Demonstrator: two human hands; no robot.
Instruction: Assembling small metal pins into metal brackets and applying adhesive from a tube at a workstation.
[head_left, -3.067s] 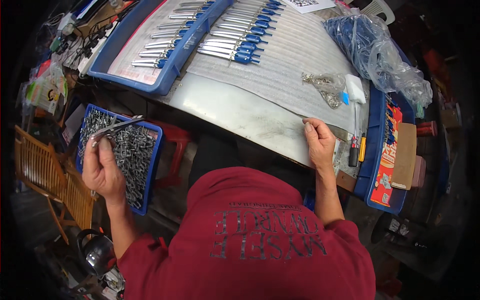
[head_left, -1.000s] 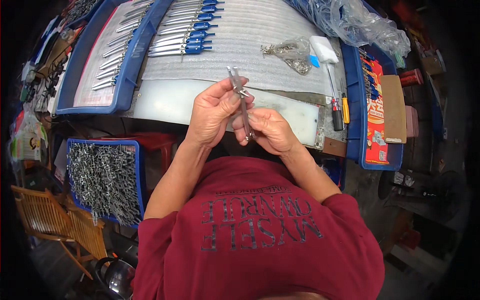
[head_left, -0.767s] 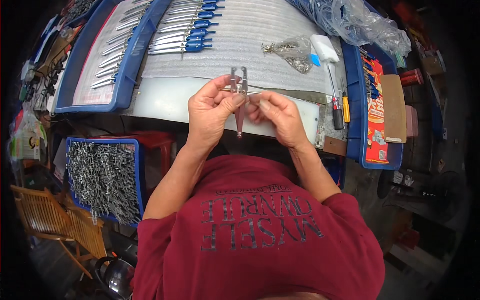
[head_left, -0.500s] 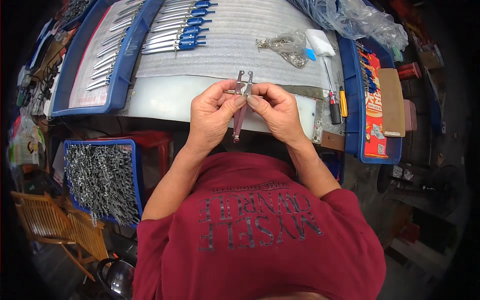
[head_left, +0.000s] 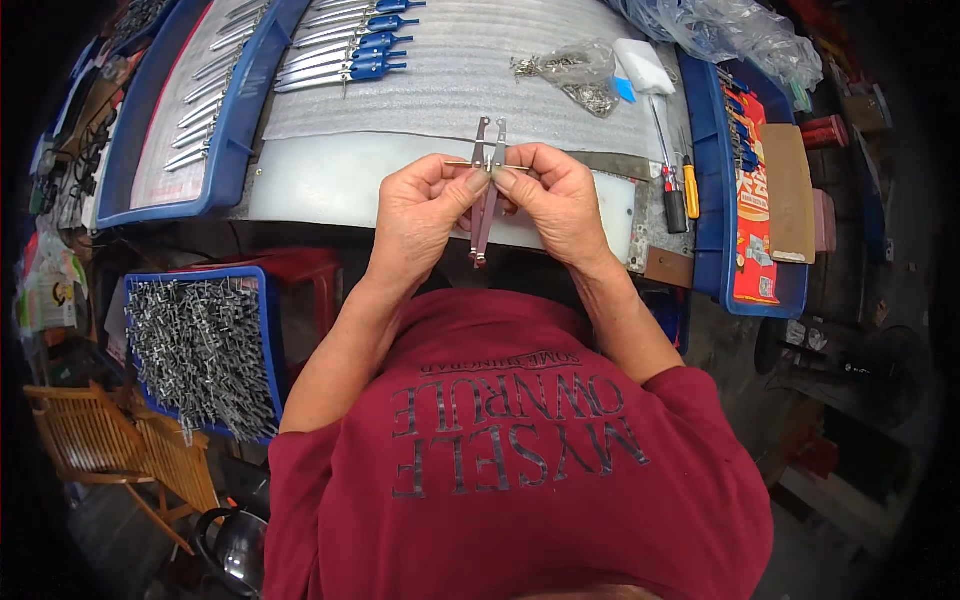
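Between both hands is a hinged metal piece with two slim arms (head_left: 482, 215), dark grey at the top and reddish toward the lower end. Its two upper prongs (head_left: 501, 140) end in small rounded tips, held slightly apart. My left hand (head_left: 425, 205) pinches it from the left with thumb and bent fingers, and my right hand (head_left: 555, 205) grips it likewise from the right. A thin rod (head_left: 455, 165) crosses the piece at the fingertips. Both thumbs meet over the joint and hide part of it. The piece hangs above the near edge of a white board (head_left: 320, 180).
Blue-ended metal tools (head_left: 372, 70) lie in a row on foam sheet. Blue trays stand left (head_left: 235, 150) and right (head_left: 710, 200). A bag of small metal parts (head_left: 590, 85) and screwdrivers (head_left: 691, 190) lie at right. A blue bin (head_left: 268, 350) full of metal parts stands lower left.
Both hands and the metal piece have shifted slightly away from my body. The piece's lower arms show a little further apart. The whole view has moved slightly.
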